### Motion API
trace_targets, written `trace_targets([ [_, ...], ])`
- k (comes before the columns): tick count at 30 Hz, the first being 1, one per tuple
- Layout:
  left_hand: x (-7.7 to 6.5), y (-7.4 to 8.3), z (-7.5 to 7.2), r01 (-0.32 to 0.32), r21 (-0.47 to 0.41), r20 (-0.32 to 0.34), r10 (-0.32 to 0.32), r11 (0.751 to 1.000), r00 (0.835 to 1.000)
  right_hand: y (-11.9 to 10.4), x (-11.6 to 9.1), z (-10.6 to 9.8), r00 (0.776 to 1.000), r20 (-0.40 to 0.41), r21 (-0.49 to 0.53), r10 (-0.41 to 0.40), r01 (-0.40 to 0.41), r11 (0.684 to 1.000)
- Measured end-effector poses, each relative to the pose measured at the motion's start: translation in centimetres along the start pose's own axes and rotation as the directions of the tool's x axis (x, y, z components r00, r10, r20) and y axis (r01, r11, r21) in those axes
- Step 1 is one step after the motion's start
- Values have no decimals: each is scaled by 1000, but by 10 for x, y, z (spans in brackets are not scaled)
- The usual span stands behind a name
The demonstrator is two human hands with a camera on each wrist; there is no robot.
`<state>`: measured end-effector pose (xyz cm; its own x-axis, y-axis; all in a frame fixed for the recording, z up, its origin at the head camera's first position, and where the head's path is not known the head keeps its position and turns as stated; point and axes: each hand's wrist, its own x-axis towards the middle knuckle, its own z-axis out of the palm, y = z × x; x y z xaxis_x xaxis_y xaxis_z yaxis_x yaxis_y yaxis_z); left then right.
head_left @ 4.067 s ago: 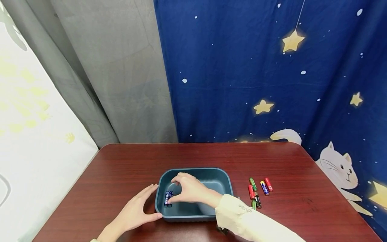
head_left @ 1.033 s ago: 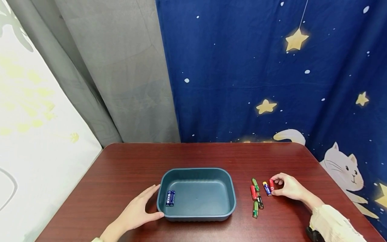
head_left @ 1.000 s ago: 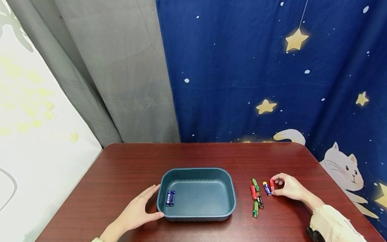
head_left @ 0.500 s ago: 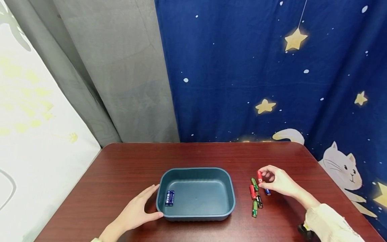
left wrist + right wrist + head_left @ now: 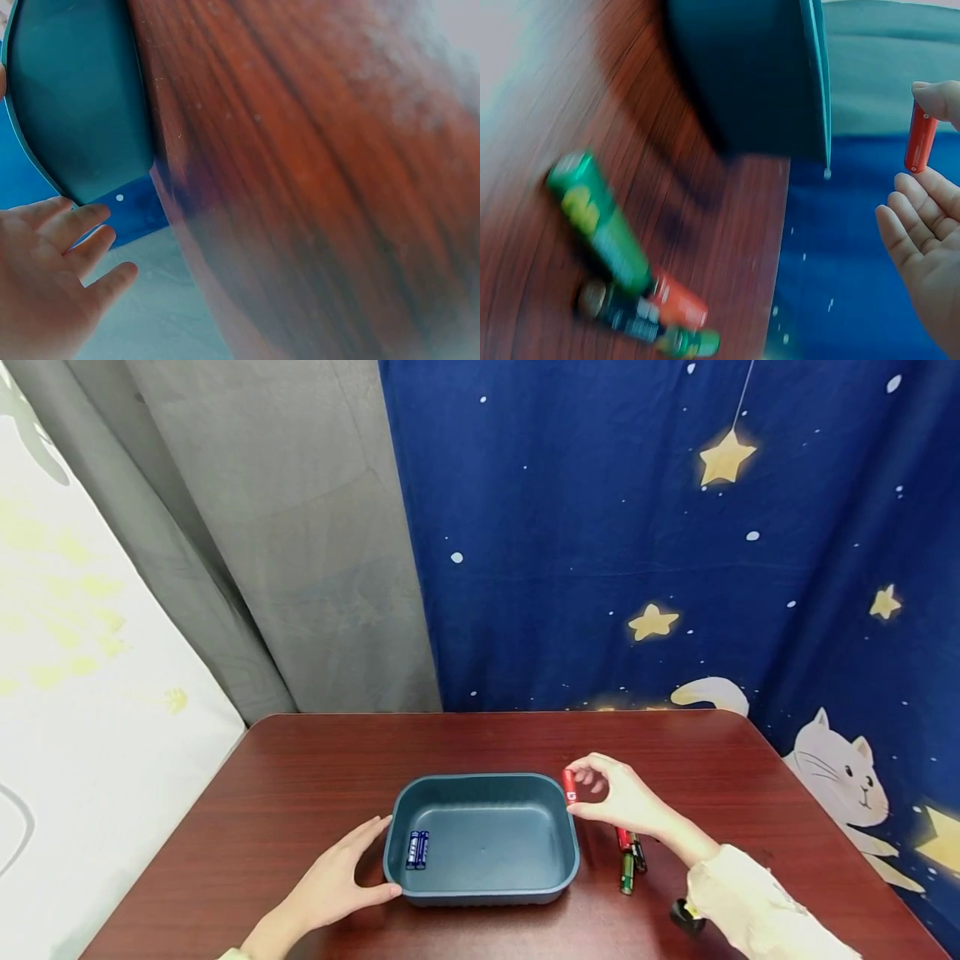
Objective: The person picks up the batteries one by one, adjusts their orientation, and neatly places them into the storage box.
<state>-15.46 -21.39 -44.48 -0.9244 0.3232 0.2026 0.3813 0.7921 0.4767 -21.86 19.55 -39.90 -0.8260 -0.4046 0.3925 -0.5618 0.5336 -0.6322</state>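
Between thumb and fingertips my right hand (image 5: 622, 795) pinches a red battery (image 5: 569, 786) by its ends, at the right rim of a dark teal plastic bin (image 5: 483, 893). The right wrist view shows the same red battery (image 5: 920, 139) held upright off the table. My left hand (image 5: 330, 878) lies with straight, spread fingers against the bin's left side, thumb at its near left corner; in the left wrist view the fingers (image 5: 82, 221) touch the rim. Two blue batteries (image 5: 417, 850) lie side by side inside the bin at its left end.
Right of the bin several loose batteries lie on the reddish-brown table (image 5: 337, 752), including a green battery (image 5: 627, 872) and a black battery (image 5: 630, 313). My right forearm hides part of this group. Grey and blue curtains (image 5: 600, 527) hang behind the table.
My right hand took hold of the red battery at the far right of the group, lifted it and carried it left to the bin's right rim. The left hand has stayed at the bin.
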Motion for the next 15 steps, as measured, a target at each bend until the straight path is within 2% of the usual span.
trace_targets([
  [9,1,0,0,16,-1,14,-16,1000,1000,-16,21,35,998,57,66,-32,28,997],
  [15,1,1,0,17,-11,17,-17,1000,1000,-25,33,59,993,68,102,-101,94,990],
])
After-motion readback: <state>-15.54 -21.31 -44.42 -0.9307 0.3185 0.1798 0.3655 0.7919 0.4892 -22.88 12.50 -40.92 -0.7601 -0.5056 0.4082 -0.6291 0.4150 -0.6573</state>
